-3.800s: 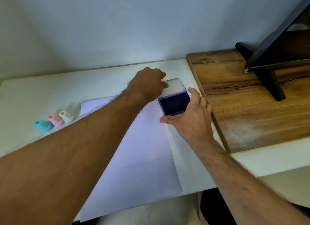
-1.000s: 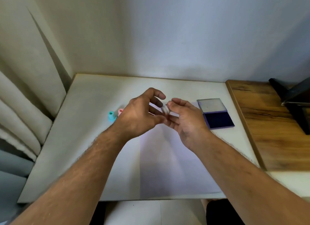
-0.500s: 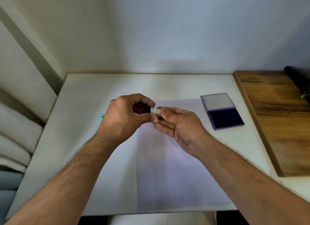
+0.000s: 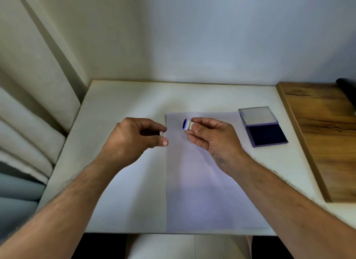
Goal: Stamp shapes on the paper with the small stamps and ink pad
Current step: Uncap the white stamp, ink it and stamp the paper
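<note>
Paper (image 4: 202,181): lower half bare, open from the frame's bottom edge. Left hand (image 4: 134,141) and right hand (image 4: 212,139) hang over its upper part, a narrow gap between them. Open ink pad (image 4: 264,126) at right of centre, just beside the paper, nothing above it. Table (image 4: 134,96) strip along the wall bare.

Stamp (image 4: 187,124) (uncapped) in right hand (image 4: 212,138)

White table (image 4: 119,104) against pale wall (image 4: 192,37), curtain (image 4: 28,104) left.
</note>
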